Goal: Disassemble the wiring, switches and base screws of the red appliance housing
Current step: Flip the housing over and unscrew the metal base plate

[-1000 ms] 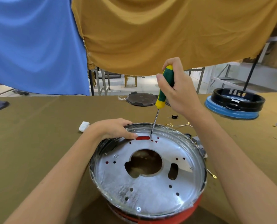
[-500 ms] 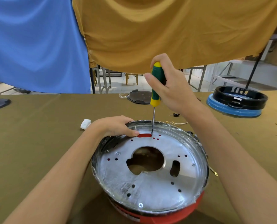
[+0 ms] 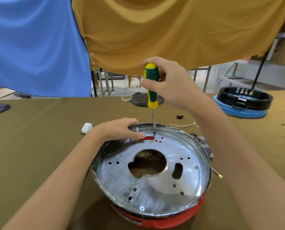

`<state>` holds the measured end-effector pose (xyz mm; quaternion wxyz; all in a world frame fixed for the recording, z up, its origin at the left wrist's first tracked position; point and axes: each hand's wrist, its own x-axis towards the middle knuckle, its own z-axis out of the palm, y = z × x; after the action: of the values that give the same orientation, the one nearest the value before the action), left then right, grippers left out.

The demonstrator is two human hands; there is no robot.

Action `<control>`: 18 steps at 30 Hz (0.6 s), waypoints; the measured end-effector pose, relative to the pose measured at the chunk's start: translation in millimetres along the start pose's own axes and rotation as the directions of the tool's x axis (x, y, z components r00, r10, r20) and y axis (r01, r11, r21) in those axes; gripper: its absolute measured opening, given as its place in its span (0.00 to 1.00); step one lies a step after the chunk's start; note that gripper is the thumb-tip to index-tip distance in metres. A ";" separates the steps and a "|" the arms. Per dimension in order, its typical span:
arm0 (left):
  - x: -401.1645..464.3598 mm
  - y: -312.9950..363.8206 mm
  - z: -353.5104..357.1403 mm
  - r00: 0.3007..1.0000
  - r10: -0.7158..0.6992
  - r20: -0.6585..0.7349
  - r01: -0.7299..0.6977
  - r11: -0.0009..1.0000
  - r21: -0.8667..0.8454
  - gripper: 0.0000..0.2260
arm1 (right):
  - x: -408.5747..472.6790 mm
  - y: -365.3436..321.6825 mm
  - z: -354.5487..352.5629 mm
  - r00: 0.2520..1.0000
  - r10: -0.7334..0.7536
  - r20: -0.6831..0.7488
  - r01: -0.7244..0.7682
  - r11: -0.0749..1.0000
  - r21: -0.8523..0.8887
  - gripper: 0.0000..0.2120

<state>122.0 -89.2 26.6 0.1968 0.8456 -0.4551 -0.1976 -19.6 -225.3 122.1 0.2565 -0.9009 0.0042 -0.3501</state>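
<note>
The red appliance housing (image 3: 165, 220) lies upside down on the table, its shiny metal base plate (image 3: 155, 185) facing up with a big central hole. My right hand (image 3: 173, 83) grips a green and yellow screwdriver (image 3: 151, 85) held upright, tip on a screw at the plate's far edge beside a red slot (image 3: 146, 138). My left hand (image 3: 120, 129) rests on the far left rim, fingers pressing the plate. A cross-head screw (image 3: 142, 208) sits at the plate's near edge.
Loose wires with gold terminals (image 3: 185, 125) and a small black part (image 3: 180, 116) lie behind the housing. A white connector (image 3: 87, 127) lies to the left. A black ring on a blue base (image 3: 243, 102) stands far right; a dark round lid (image 3: 141, 101) sits at the back.
The screwdriver has swung from tilted to upright, and my right hand has turned and shifted left on the handle. My left hand stays on the rim.
</note>
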 end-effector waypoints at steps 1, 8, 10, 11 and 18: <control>1.3 -2.4 0.0 1.000 0.005 0.006 -0.005 1.000 -0.013 0.22 | -0.9 -0.3 -0.7 1.000 -0.001 0.024 0.001 1.000 -0.004 0.19; 6.5 -9.2 1.0 1.000 0.019 0.019 -0.018 0.999 -0.045 0.27 | -2.0 8.3 -10.3 0.999 0.033 -0.042 -0.039 0.989 -0.145 0.14; 6.7 -9.2 0.9 1.000 0.016 0.020 -0.015 0.999 -0.048 0.25 | -2.1 7.9 -7.6 0.998 0.026 -0.053 -0.033 0.988 -0.148 0.14; 5.9 -8.8 1.1 1.000 0.017 0.023 -0.016 0.998 -0.055 0.25 | -2.4 6.9 -3.7 0.997 0.019 -0.073 -0.031 0.987 -0.156 0.15; 2.7 -4.9 1.2 0.998 0.068 0.011 -0.067 0.995 -0.071 0.26 | 0.6 4.9 1.2 0.992 0.057 -0.114 -0.074 0.986 -0.146 0.20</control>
<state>126.1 -89.1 22.7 0.2299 0.8209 -0.4776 -0.2126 -17.5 -229.1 119.5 0.1988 -0.8965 0.0744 -0.3890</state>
